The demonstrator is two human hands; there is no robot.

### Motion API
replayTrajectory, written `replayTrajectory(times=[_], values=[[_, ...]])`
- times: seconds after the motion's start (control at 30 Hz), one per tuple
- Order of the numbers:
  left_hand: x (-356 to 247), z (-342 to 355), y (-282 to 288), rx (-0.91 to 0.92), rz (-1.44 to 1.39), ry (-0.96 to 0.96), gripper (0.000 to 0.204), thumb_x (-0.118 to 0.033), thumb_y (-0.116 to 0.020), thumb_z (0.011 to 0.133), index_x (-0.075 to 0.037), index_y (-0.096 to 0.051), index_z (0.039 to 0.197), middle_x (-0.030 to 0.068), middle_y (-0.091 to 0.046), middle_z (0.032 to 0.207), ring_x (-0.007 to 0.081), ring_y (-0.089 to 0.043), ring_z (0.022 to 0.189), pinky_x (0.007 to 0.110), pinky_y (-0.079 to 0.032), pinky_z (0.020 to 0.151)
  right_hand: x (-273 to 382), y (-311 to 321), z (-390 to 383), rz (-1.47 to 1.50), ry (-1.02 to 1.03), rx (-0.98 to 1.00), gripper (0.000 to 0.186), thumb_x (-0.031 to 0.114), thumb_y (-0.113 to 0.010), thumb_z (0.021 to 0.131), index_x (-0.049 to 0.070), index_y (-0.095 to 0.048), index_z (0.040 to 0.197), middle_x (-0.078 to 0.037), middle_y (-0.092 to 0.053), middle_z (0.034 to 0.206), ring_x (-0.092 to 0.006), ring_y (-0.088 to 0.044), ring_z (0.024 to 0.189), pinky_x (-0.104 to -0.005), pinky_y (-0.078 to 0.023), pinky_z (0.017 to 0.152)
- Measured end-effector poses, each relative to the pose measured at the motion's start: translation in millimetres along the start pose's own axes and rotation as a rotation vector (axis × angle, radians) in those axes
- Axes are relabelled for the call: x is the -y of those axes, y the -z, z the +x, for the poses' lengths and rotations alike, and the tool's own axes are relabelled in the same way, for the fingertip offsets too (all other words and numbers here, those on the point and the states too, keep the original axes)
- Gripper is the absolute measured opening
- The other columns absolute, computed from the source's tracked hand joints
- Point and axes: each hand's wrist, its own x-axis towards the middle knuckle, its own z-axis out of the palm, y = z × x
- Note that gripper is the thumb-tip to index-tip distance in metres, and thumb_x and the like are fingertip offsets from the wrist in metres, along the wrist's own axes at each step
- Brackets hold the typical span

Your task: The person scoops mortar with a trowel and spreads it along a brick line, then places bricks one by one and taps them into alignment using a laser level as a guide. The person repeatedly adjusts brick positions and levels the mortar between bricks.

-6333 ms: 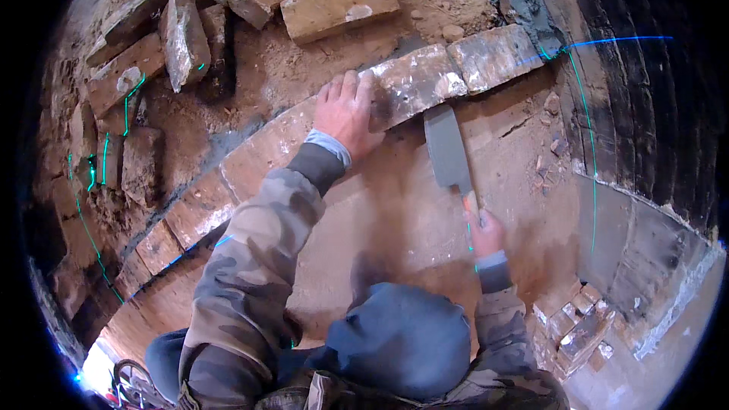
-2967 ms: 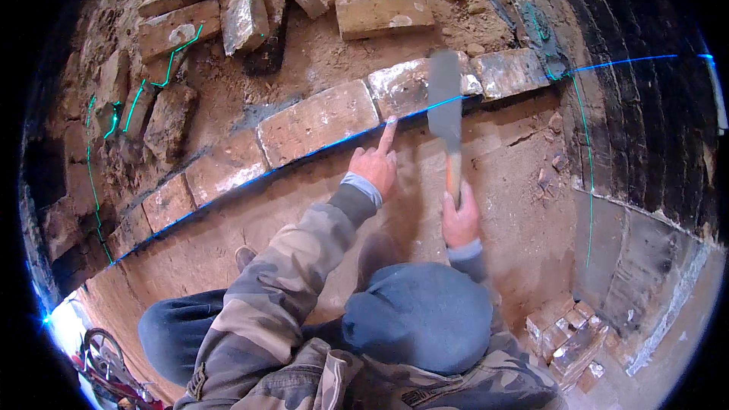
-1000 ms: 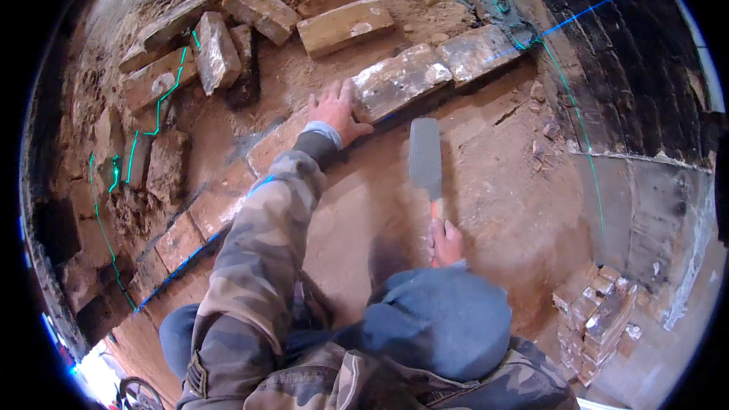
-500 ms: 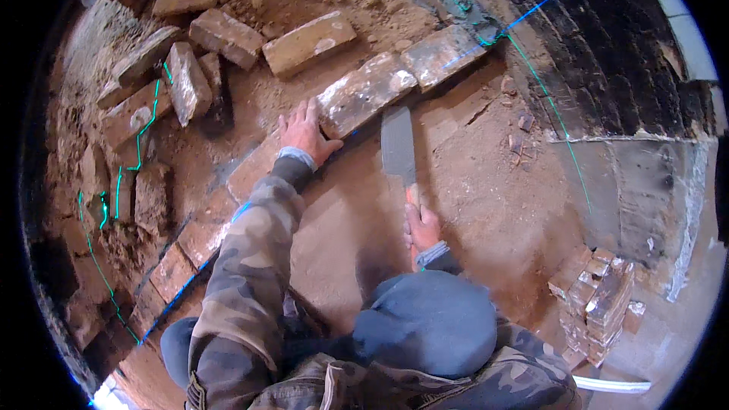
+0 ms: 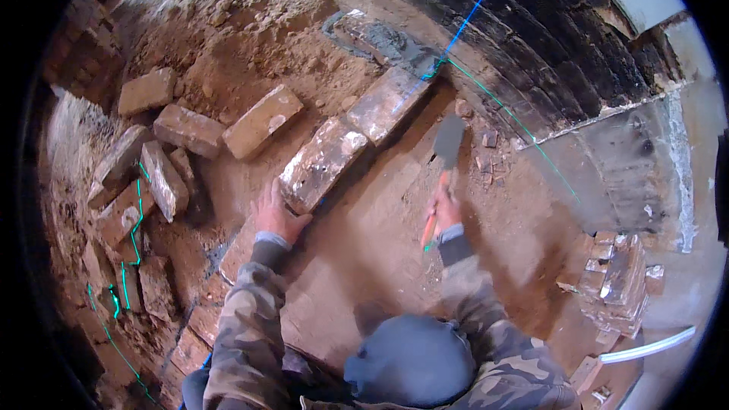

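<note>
Along the brick row point(image 5: 391, 104), I see the left hand point(image 5: 277, 220) spread at the near end of the white-flecked brick point(image 5: 325, 163), right hand point(image 5: 443, 206) gripping the trowel point(image 5: 449, 141). Blade has swung off the bricks' edge, over dirt floor point(image 5: 380, 220); I judge tapping paused.

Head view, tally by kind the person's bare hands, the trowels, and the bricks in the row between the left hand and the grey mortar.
Hands: 2, left hand and right hand
Trowels: 1, the trowel
Bricks in that stretch: 2, nearer brick and farther brick
Total: 5
</note>
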Motion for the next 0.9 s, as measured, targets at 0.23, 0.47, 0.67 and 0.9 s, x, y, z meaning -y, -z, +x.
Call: replayTrajectory(times=[0.23,0.47,0.67,0.9], values=[[-3.7,2.0,10.6,0.061,0.021,0.031,0.112,-0.042,-0.085,0.064,-0.002,-0.027,0.151,0.0196,-0.037,0.152,0.0370,-0.036,0.140,0.057,-0.020,0.117,22.8,-14.6,32.8,-0.042,0.010,0.006,0.039,0.045,-0.050,0.102,0.014,-0.044,0.078,0.001,-0.044,0.060,-0.0112,-0.042,0.046,-0.0308,-0.039,0.042],[-23.3,9.1,54.2,0.363,0.184,0.129,0.117,-0.055,-0.083,0.064,0.000,-0.028,0.150,0.0222,-0.031,0.154,0.0385,-0.035,0.140,0.053,-0.025,0.117,68.4,-36.2,-34.5,-0.316,-0.019,-0.168,0.038,0.043,-0.050,0.102,0.013,-0.046,0.080,0.003,-0.042,0.059,-0.0102,-0.041,0.044,-0.0289,-0.038,0.041],[-47.1,83.3,95.0,0.572,0.249,-0.074,0.086,-0.055,-0.079,0.069,-0.011,-0.051,0.137,0.0177,-0.044,0.143,0.0390,-0.043,0.133,0.062,-0.036,0.106,115.4,-12.0,-76.4,-0.523,0.207,-0.253,0.030,0.036,-0.054,0.101,0.011,-0.050,0.085,0.004,-0.043,0.061,-0.0081,-0.044,0.048,-0.0290,-0.039,0.042],[-88.4,124.3,76.8,0.482,0.080,-0.064,0.085,-0.064,-0.070,0.073,-0.004,-0.054,0.131,0.0211,-0.049,0.138,0.0406,-0.046,0.130,0.056,-0.040,0.104,169.7,55.8,-50.1,-1.052,0.169,-0.189,0.034,0.037,-0.059,0.099,0.010,-0.057,0.077,0.001,-0.052,0.061,-0.0074,-0.047,0.052,-0.0277,-0.038,0.047]])
